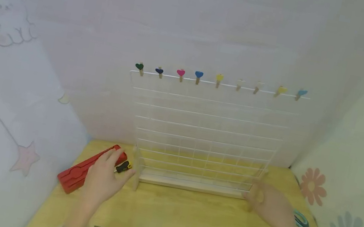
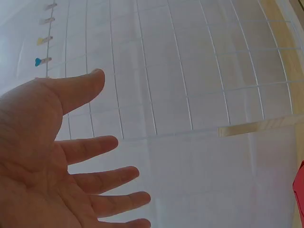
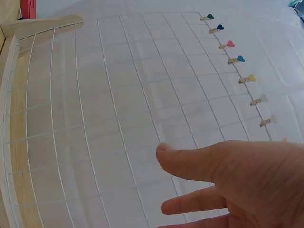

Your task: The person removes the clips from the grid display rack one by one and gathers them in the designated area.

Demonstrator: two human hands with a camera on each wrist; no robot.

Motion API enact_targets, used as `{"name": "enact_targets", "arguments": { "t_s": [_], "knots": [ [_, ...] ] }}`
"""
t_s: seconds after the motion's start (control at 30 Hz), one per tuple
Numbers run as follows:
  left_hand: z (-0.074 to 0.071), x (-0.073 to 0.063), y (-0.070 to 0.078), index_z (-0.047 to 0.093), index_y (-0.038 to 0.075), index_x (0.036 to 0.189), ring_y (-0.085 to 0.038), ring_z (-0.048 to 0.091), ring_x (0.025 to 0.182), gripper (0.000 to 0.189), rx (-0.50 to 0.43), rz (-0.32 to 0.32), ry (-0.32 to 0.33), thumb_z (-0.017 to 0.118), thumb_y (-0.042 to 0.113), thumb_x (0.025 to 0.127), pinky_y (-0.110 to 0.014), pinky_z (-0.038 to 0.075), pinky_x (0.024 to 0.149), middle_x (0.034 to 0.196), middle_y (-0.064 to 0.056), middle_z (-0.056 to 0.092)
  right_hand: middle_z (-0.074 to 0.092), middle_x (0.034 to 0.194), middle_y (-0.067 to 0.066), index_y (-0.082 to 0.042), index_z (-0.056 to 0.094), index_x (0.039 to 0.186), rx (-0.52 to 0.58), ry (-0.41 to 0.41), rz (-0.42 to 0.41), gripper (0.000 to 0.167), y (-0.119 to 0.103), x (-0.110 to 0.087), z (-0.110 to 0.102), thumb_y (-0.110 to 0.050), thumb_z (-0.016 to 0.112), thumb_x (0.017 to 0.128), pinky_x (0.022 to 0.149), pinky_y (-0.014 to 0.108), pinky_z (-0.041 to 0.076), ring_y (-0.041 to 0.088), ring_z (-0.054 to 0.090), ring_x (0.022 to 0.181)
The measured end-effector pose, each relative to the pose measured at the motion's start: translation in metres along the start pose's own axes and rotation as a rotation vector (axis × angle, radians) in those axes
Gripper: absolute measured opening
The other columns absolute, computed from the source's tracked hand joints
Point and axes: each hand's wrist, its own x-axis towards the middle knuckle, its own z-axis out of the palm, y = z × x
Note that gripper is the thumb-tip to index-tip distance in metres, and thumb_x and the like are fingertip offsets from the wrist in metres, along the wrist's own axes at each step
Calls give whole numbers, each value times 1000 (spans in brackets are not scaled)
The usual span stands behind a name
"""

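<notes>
A white wire grid panel stands upright in a wooden base. Along its top wire sits a row of small wooden clothespins with colored hearts, among them a pink one and a green one. My left hand hovers by the left end of the base with fingers spread, overlapping a red molded case in the head view. At the other end, my right hand is beside the right wooden foot, partly covering it. In the right wrist view its thumb and fingers extend before the grid, holding nothing.
A screwdriver with a black and yellow handle lies between the red case and the base. Teal-handled scissors lie to the right, behind my right wrist. Cloth walls with printed flowers enclose the wooden tabletop on both sides and behind.
</notes>
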Motion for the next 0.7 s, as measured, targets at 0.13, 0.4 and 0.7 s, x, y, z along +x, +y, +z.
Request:
{"name": "enact_targets", "arguments": {
  "t_s": [0.13,0.4,0.7],
  "knots": [
    [-10,12,-5,54,0,130,-41,57,110,56,-112,80,98,74,28,85,-55,49,82,124,-21,59,49,129,35,14,43,134,61,78,22,78,13,1,-3,-50,58,92,89,64,42,55,47,115],
    [-36,51,-3,57,-2,125,-42,52,117,46,-153,195,213,71,20,88,-56,41,95,122,-22,60,49,125,38,16,44,131,199,216,24,58,51,28,14,-27,60,95,80,62,47,55,53,104],
    [-63,96,14,57,-1,127,-38,57,110,44,-216,294,255,68,18,89,-55,47,84,124,-19,61,37,137,40,14,35,140,353,168,54,56,105,57,45,-25,47,101,83,60,49,54,53,108]
  ]
}}
